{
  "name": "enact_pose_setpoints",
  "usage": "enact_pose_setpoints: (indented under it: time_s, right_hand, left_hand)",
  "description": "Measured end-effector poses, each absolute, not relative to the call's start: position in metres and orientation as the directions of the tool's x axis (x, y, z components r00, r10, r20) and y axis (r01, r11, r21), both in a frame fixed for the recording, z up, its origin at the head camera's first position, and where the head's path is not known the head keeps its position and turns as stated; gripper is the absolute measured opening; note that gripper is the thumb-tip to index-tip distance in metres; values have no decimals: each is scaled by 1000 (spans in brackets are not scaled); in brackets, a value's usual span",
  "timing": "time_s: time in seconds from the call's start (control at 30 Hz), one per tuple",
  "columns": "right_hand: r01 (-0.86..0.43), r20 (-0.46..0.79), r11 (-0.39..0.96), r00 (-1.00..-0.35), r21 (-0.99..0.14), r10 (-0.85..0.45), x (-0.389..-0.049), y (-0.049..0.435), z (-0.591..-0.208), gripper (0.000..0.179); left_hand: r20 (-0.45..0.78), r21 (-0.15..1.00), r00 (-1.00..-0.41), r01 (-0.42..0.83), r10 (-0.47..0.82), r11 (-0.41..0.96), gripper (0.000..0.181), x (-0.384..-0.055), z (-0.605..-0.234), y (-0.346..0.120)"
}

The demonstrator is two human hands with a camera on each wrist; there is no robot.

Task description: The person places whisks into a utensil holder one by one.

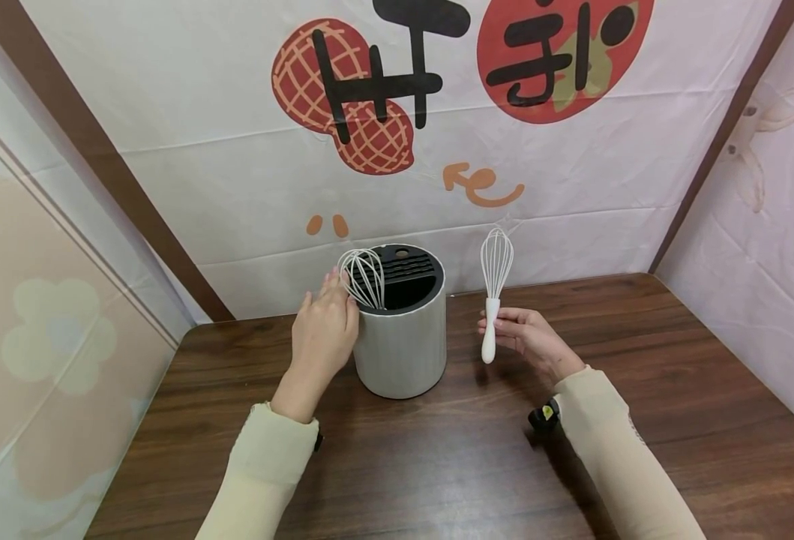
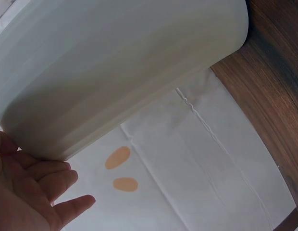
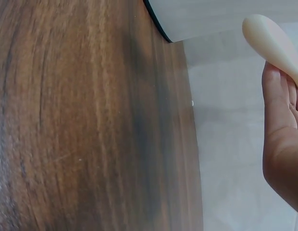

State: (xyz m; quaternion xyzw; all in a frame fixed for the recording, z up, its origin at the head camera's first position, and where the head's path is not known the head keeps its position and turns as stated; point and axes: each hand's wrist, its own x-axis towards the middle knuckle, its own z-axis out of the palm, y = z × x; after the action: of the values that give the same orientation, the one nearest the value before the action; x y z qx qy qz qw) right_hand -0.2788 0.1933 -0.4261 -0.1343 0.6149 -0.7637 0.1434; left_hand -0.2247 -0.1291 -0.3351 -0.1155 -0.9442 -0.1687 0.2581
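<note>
The left hand (image 1: 324,330) rests with relaxed, open fingers on the holder (image 1: 403,337) at its 9 o'clock side, steadying it, while the right hand (image 1: 531,339) pinches the upright white whisk (image 1: 493,296) by its handle at the holder's 3 o'clock.

Utensil holder (image 1: 402,352) on table (image 1: 639,390), one whisk (image 1: 364,279) in it, second whisk (image 1: 493,289) upright to its right

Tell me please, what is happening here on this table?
A person stands at a wooden table. The left hand rests against the side of a grey utensil holder, fingers near the rim, where one white whisk already stands inside. The right hand pinches the handle of a second white whisk and holds it upright, beside the holder and apart from it.
</note>
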Motion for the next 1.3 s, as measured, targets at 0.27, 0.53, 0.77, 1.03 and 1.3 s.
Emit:
enact_pose_setpoints:
  time_s: [0.27, 0.53, 0.77, 1.03, 1.3]
  right_hand:
    - [-11, 90, -192, -910, -981, -405, -279, 195, -424, 49]
    - [3, 74, -182, -905, -983, -418, -278, 194, -415, 48]
    - [26, 36, -148, -915, -989, -402, -275, 190, -405, 44]
    - [4, 80, -196, -904, -981, -420, -275, 189, -400, 29]
    - [-9, 97, -202, -897, -979, -431, -274, 188, -396, 27]
  left_hand:
    - [529, 256, -838, 306, 132, 917, 43, -224, -334, -129]
    - [538, 253, -832, 308, 131, 917, 42, -224, -334, -129]
    - [510, 264, -851, 295, 127, 918, 45, -224, -334, -129]
    - [498, 263, -857, 291, 129, 920, 46, -224, -334, -129]
    - [495, 268, -860, 291, 127, 918, 46, -224, -334, -129]
